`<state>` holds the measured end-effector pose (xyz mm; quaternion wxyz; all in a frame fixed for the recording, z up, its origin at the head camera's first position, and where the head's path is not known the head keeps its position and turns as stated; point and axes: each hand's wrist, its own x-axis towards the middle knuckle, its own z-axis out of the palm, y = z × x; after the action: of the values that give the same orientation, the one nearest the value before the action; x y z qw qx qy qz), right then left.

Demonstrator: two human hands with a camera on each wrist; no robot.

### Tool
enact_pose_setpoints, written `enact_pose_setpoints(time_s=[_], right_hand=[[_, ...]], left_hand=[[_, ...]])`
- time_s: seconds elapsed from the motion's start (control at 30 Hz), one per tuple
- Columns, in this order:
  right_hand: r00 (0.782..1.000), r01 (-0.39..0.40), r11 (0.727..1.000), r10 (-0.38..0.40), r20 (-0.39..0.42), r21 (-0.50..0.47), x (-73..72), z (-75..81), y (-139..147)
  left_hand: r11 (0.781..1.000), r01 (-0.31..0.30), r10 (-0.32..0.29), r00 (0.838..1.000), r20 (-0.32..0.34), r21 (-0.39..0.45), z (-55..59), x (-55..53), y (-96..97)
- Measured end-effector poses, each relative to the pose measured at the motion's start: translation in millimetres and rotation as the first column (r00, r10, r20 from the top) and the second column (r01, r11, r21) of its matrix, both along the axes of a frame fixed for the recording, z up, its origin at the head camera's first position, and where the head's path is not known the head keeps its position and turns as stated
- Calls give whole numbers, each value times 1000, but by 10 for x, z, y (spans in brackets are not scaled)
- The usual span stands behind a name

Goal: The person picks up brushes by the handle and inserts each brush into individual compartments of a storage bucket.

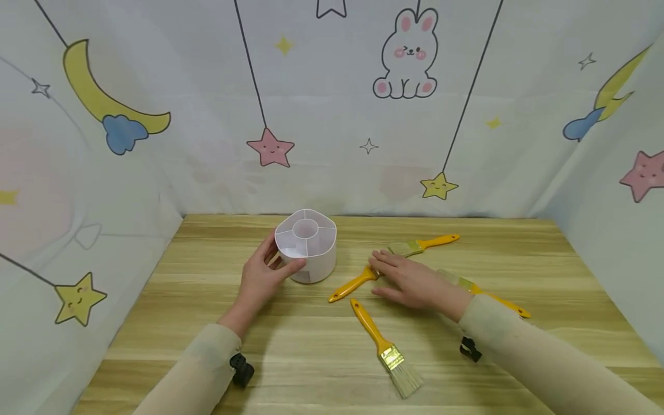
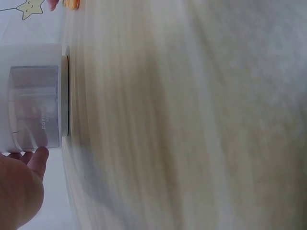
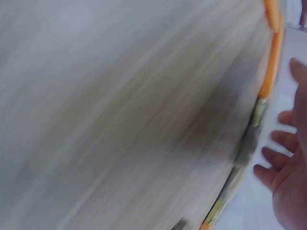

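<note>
My left hand [image 1: 261, 278] holds the near left side of a white round desk organizer [image 1: 321, 266], thumb at the front and fingers round the side. The organizer stands upright; its open top has a central ring with dividers around it. In the left wrist view, the thumb is at the edge of the clear front window [image 2: 34, 108]. My right hand [image 1: 410, 280] hovers with fingers spread over a paintbrush [image 1: 353, 286] with an orange handle, hiding its bristles. In the right wrist view, the fingers [image 3: 285, 140] are apart from the brushes.
Around the right hand lie more orange-handled brushes: one behind it [image 1: 438, 241], one partly under the right forearm [image 1: 500, 301], and one in front [image 1: 383, 347]. They rest on a wood-grain table [image 1: 290, 357]. White printed curtains [image 1: 332, 115] enclose its back and sides.
</note>
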<state>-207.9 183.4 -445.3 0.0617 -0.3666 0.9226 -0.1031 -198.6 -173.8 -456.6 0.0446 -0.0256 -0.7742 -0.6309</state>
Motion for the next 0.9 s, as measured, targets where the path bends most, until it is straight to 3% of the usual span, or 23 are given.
enact_pose_setpoints(time_s=[0.13, 0.3, 0.6, 0.9], right_hand=[[998, 65, 998, -65, -7, 22, 29, 41, -130], [996, 91, 996, -91, -8, 27, 38, 14, -215], [998, 44, 998, -43, 42, -38, -84, -61, -213], [1000, -19, 996, 18, -15, -92, -234, -120, -149]], left_hand=[[1000, -5, 5, 1000, -2, -3, -4, 2, -15], [1000, -10, 10, 1000, -1, -12, -9, -2, -23], [1000, -14, 14, 1000, -14, -25, -22, -8, -17], [1000, -2, 2, 1000, -18, -7, -25, -19, -10]])
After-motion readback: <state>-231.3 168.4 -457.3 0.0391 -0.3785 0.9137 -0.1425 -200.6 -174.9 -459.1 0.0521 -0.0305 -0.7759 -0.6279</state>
